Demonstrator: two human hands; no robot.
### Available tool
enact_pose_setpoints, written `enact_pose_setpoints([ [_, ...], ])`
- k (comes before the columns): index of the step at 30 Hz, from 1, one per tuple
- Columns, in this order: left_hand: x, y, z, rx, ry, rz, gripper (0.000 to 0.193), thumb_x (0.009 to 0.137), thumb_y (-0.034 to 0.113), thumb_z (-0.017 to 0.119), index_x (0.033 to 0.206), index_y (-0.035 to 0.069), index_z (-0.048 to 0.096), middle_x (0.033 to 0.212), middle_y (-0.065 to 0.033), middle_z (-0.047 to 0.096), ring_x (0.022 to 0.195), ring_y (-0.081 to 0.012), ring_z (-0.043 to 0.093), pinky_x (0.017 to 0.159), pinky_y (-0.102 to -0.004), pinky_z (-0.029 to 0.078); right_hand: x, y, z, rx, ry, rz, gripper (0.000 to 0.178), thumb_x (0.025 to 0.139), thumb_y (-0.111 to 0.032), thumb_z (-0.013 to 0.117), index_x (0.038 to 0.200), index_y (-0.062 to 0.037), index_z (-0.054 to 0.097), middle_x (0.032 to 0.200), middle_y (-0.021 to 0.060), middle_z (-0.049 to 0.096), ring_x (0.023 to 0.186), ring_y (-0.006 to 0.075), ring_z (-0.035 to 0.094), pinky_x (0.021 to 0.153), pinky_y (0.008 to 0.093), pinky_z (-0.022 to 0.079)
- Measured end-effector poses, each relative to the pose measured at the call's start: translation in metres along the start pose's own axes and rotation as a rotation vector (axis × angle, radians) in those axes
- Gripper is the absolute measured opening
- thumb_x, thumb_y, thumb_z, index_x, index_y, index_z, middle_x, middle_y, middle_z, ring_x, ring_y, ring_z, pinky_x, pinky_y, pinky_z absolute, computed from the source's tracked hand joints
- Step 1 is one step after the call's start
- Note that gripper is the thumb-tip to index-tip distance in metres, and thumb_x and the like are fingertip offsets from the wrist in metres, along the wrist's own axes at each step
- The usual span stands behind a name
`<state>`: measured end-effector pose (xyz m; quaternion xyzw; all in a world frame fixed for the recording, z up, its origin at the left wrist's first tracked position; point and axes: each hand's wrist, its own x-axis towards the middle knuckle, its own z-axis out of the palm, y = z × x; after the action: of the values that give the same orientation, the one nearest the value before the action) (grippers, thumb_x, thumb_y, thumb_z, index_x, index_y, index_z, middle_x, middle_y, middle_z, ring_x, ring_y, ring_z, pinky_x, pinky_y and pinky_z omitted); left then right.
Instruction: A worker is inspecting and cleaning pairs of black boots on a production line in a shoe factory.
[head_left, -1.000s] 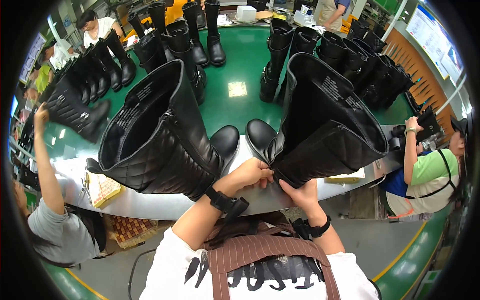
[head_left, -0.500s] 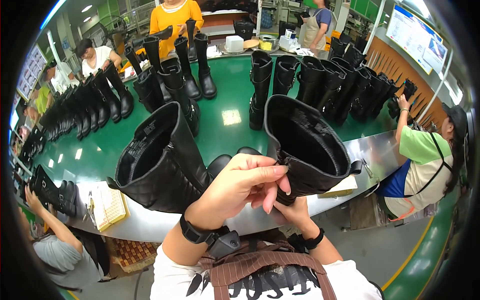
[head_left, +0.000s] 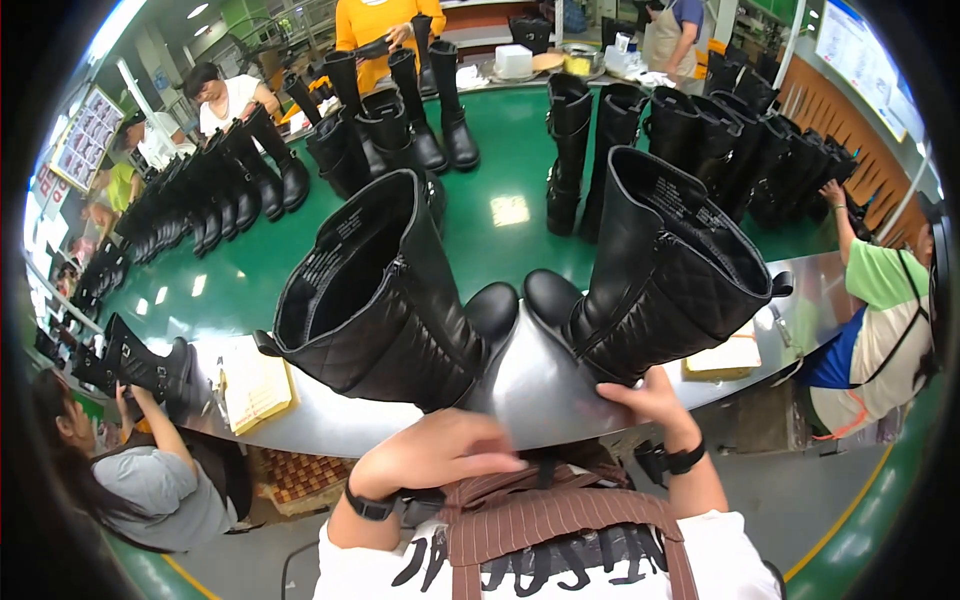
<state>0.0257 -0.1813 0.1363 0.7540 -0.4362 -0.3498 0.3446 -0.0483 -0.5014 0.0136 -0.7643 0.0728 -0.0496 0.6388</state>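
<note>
Two tall black boots stand on the metal edge of the table in front of me, toes close together. The left boot [head_left: 385, 345] and the right boot [head_left: 670, 300] both have quilted shafts leaning outward, open tops with printed lining, and side zippers pulled up. Just below the left boot's shaft is my left hand [head_left: 440, 450], its fingers stretched rightward, slightly blurred, with nothing in them. My right hand [head_left: 645, 400] lies at the lower back of the right boot, thumb spread out to the left; some fingertips are partly hidden. Whether it touches the boot I cannot tell.
Rows of black boots stand along the left [head_left: 215, 190] and right [head_left: 740, 150] of the green tabletop [head_left: 470, 130]. Yellow-edged paper stacks lie left [head_left: 255, 385] and right [head_left: 725, 355] of my boots. Several people work around the table, one close at left handling a boot.
My left hand has let go of the right boot's zipper top and moved down and left. My right hand has shifted right, low behind that boot. The view has shifted, showing both toes.
</note>
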Motion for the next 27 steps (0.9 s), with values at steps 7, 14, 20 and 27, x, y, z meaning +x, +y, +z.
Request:
enact_pose_setpoints([
  [7, -0.042, -0.090, 0.018, 0.202, 0.685, -0.232, 0.077, 0.068, 0.031, 0.089, 0.130, 0.000, 0.054, 0.105, -0.0157, 0.070, 0.097, -0.0291, 0.067, 0.084, -0.0368, 0.052, 0.010, -0.008, -0.004, -0.212, -0.092, -0.116, 0.073, 0.068, -0.028, 0.090, 0.127, 0.0026, 0.058, 0.125, 0.0146, 0.062, 0.117, 0.0255, 0.057, 0.102, 0.0361, 0.043],
  [14, 0.025, -0.109, 0.058, -0.551, 0.845, -0.015, 0.051, 0.080, 0.014, 0.081, 0.124, -0.001, 0.060, 0.115, -0.0100, 0.066, 0.104, -0.0176, 0.063, 0.094, -0.0333, 0.049, -0.005, -0.024, 0.034, 0.162, 0.048, 0.047, 0.059, 0.074, -0.011, 0.083, 0.126, 0.0017, 0.058, 0.124, 0.0097, 0.062, 0.114, 0.0200, 0.058, 0.101, 0.0343, 0.045],
  [20, 0.048, -0.079, 0.063, -1.362, 0.675, 0.189, 0.052, 0.094, 0.018, 0.063, 0.140, 0.004, 0.044, 0.134, -0.0111, 0.054, 0.122, -0.0261, 0.055, 0.103, -0.0464, 0.046, -0.003, -0.040, 0.067, 0.906, -0.044, 0.038, 0.042, 0.090, -0.013, 0.063, 0.129, 0.0002, 0.055, 0.123, 0.0106, 0.062, 0.113, 0.0227, 0.061, 0.102, 0.0386, 0.048],
  [27, 0.057, -0.060, 0.061, -1.427, 0.647, 0.265, 0.063, 0.092, 0.033, 0.065, 0.143, 0.006, 0.040, 0.138, -0.0122, 0.051, 0.127, -0.0284, 0.051, 0.107, -0.0515, 0.041, 0.001, -0.046, 0.077, 0.979, -0.130, 0.002, 0.045, 0.093, -0.021, 0.059, 0.132, 0.0012, 0.053, 0.125, 0.0121, 0.061, 0.115, 0.0242, 0.060, 0.102, 0.0419, 0.048],
])
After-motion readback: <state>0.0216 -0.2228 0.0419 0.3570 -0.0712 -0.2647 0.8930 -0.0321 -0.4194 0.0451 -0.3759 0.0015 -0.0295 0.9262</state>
